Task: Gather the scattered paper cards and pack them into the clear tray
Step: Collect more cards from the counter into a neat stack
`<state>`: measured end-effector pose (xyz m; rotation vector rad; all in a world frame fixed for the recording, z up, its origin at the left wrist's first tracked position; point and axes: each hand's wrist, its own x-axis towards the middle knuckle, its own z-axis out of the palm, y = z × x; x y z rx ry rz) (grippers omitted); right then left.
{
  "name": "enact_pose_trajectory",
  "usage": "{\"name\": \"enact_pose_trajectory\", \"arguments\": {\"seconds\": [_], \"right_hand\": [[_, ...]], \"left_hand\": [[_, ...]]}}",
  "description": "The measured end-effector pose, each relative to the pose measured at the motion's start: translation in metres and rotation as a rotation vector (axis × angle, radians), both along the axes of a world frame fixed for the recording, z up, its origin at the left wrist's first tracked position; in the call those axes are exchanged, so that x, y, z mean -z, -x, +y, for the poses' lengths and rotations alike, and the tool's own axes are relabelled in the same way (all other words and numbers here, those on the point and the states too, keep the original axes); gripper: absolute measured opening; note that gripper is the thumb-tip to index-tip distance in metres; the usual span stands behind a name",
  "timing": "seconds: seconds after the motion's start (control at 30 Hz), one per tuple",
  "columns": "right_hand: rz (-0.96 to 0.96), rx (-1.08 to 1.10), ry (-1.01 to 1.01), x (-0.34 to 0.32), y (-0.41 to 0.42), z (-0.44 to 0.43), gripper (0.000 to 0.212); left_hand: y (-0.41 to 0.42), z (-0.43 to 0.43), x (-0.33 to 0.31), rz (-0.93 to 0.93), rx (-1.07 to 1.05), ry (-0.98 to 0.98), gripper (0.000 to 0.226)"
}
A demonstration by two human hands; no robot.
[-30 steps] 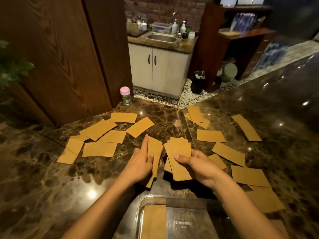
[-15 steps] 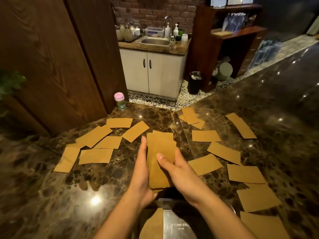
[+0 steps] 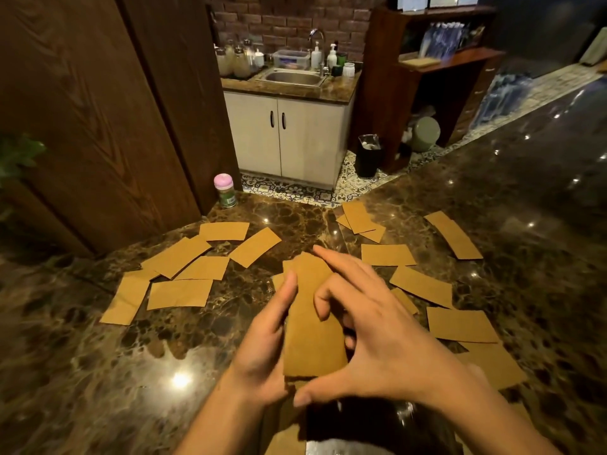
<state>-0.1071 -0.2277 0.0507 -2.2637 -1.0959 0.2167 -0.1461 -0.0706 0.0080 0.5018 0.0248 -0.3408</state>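
Over the counter (image 3: 98, 372), left hand (image 3: 262, 349) and right hand (image 3: 377, 343) fingers clasp the card stack (image 3: 312, 339), pointing lengthwise away.

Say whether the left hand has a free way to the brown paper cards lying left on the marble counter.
Probably yes: only bare marble counter separates the left hand from those scattered brown paper cards, though it grips a stack of cards.
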Motion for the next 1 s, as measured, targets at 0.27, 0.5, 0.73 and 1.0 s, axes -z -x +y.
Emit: {"name": "enact_pose_trajectory", "arguments": {"seconds": [0.27, 0.5, 0.73, 1.0], "right_hand": [[-0.107, -0.167, 0.257, -0.027, 0.005, -0.009, 0.072], [-0.273, -0.016, 0.179, -0.018, -0.002, -0.017, 0.080], [0.207, 0.340, -0.262, -0.016, 0.003, -0.027, 0.081], [0.377, 0.486, -0.541, -0.004, 0.001, -0.035, 0.033]], "left_hand": [[-0.005, -0.010, -0.004, 0.039, -0.145, -0.221, 0.043], [-0.001, -0.014, -0.011, 0.093, 0.013, -0.227, 0.059], [0.026, -0.032, 0.002, 0.121, -0.170, -0.244, 0.055], [0.024, -0.032, 0.004, 0.156, -0.235, -0.334, 0.053]]}}
